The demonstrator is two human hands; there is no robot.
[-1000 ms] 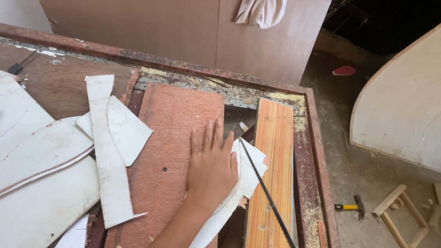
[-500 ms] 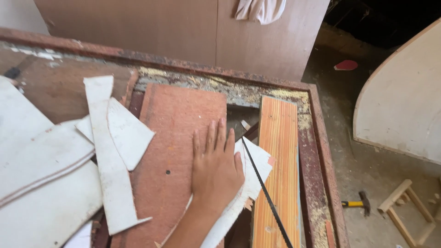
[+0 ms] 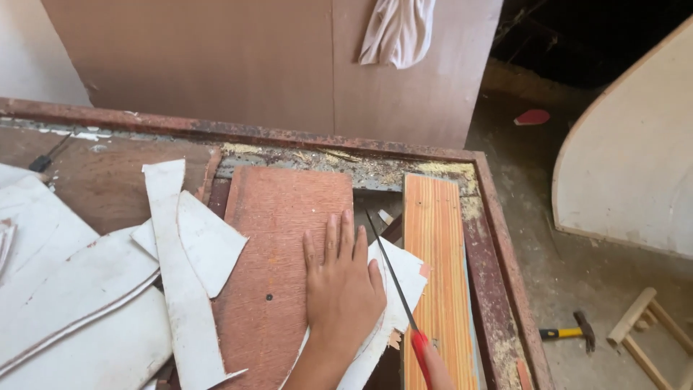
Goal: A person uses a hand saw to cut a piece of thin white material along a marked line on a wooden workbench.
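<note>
My left hand [image 3: 342, 289] lies flat, fingers spread, on a reddish plywood board [image 3: 278, 245] and the edge of a white laminate piece [image 3: 399, 278] on the workbench. My right hand [image 3: 437, 365] shows only at the bottom edge, gripping the red handle of a thin-bladed saw [image 3: 393, 274]. Its dark blade runs up and to the left along the right edge of the white piece, next to my left hand. An orange striped plank [image 3: 437, 260] lies just right of the blade.
Several white laminate offcuts [image 3: 94, 289] are piled on the left of the bench. A rusty metal frame [image 3: 498, 245] edges the bench. On the floor at right lie a yellow-handled hammer [image 3: 570, 332], a wooden stool [image 3: 646, 328] and a large curved white panel [image 3: 635, 166].
The saw blade has shifted up and forward beside my left hand, and its red handle with my right hand has come into view. My left hand stays flat on the board.
</note>
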